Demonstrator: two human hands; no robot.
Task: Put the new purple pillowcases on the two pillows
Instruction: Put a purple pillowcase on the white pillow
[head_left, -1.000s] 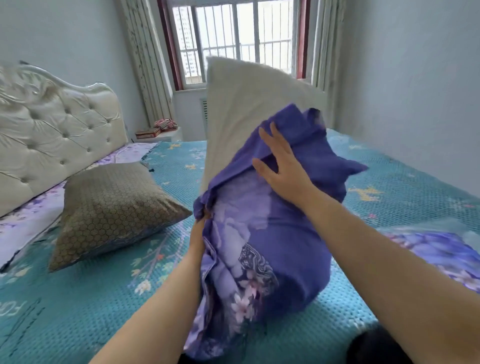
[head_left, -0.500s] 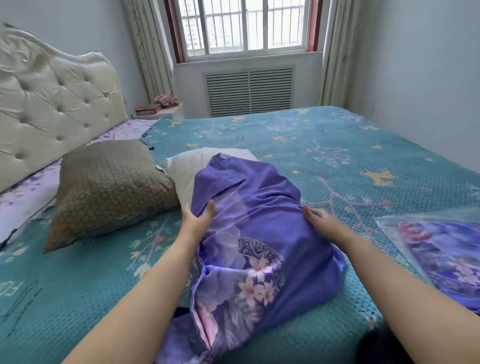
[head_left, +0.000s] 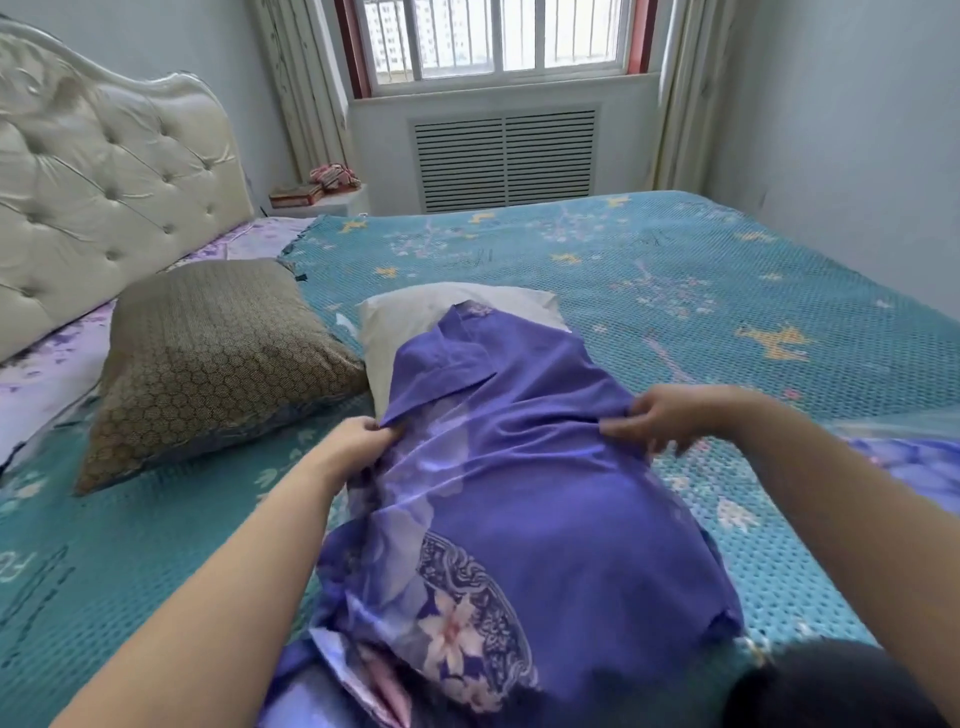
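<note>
A white pillow (head_left: 410, 322) lies flat on the bed, its near part inside a purple floral pillowcase (head_left: 524, 499); only its far end sticks out bare. My left hand (head_left: 358, 436) pinches the pillowcase's open edge on the left side. My right hand (head_left: 660, 415) grips the same edge on the right. A second pillow (head_left: 208, 358) in a brown patterned cover rests to the left by the headboard. At the right edge lies another purple pillowcase (head_left: 914, 467), partly under clear plastic.
The bed carries a teal patterned cover (head_left: 675, 270). A cream tufted headboard (head_left: 104, 182) stands at the left. A bedside table (head_left: 322, 200) with small items sits by the window; a wall runs along the right.
The pillow went from upright in the air to flat on the bed. Both hands shifted to the pillowcase's open edge and took hold of it.
</note>
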